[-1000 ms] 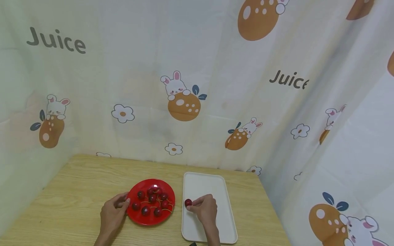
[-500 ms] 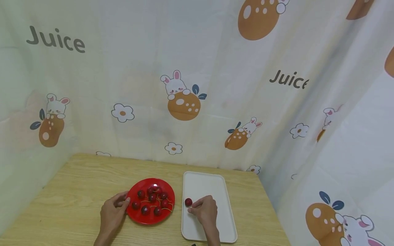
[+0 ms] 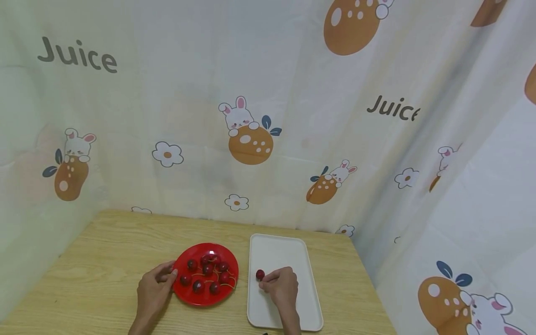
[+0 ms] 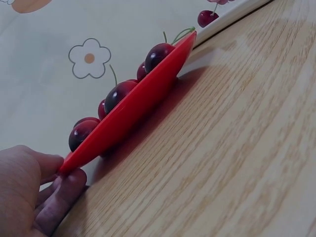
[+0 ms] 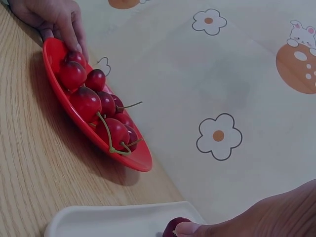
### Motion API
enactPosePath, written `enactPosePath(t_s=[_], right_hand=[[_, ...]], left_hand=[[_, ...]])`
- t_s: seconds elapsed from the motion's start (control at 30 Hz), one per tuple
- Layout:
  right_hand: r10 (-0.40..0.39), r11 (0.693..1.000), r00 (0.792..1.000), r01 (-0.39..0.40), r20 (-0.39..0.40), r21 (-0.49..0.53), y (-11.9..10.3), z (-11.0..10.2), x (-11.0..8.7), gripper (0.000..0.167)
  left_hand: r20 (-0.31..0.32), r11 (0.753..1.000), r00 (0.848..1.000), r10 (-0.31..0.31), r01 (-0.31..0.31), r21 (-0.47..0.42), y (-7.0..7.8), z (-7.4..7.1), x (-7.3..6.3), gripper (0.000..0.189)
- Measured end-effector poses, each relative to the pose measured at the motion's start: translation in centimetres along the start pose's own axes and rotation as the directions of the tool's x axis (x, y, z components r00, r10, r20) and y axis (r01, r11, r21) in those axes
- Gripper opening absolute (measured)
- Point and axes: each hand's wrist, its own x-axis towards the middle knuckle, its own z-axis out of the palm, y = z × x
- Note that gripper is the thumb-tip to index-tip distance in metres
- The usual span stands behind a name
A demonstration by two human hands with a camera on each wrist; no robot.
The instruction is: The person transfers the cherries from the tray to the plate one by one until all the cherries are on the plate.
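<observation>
My left hand [image 3: 153,289] grips the left rim of a round red plate [image 4: 136,116], thumb above and fingers beneath. Several dark red cherries [image 3: 207,270], some with green stems, lie on the plate. Over the left part of a white rectangular tray [image 3: 289,253], my right hand [image 3: 282,288] pinches the stem of a single cherry [image 3: 260,274]. The left wrist view shows this cherry [image 4: 208,18] low at the tray, its stem rising to the fingertips. In the right wrist view, the thumb covers part of it.
Both the plate and the tray stand on a light wooden table [image 3: 138,242], the tray to the right with a narrow strip of table between them. A pale curtain [image 3: 192,177] with printed rabbits and flowers hangs behind and along both sides.
My right hand and the cherry have shifted slightly right over the tray, and the fingertips sit a little lower relative to the cherry. My left hand and the plate stay put.
</observation>
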Motion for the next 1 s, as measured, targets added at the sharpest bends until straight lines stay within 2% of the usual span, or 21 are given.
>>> enactPosePath(t_s=[0.17, 0.4, 0.67, 1.0], right_hand=[[0.02, 1.0, 1.0, -0.02, -0.004, 0.023, 0.2, 0.04, 0.12, 0.019], [0.012, 0.998, 1.0, -0.011, -0.014, 0.064, 0.25, -0.16, 0.23, 0.017], [0.021, 0.995, 0.999, -0.016, -0.042, 0.102, 0.34, -0.18, 0.55, 0.016], [0.018, 0.988, 0.998, -0.01, -0.054, 0.154, 0.41, -0.31, 0.75, 0.014]], left_hand=[[-0.013, 1.0, 1.0, 0.002, -0.002, -0.004, 0.04, -0.07, -0.2, 0.033], [0.012, 0.999, 1.0, -0.013, 0.013, -0.047, -0.03, 0.0, -0.22, 0.035], [-0.011, 1.0, 1.0, 0.002, -0.002, 0.007, -0.31, 0.09, -0.01, 0.033], [-0.017, 1.0, 1.0, 0.023, -0.023, 0.002, -0.22, 0.1, -0.04, 0.032]])
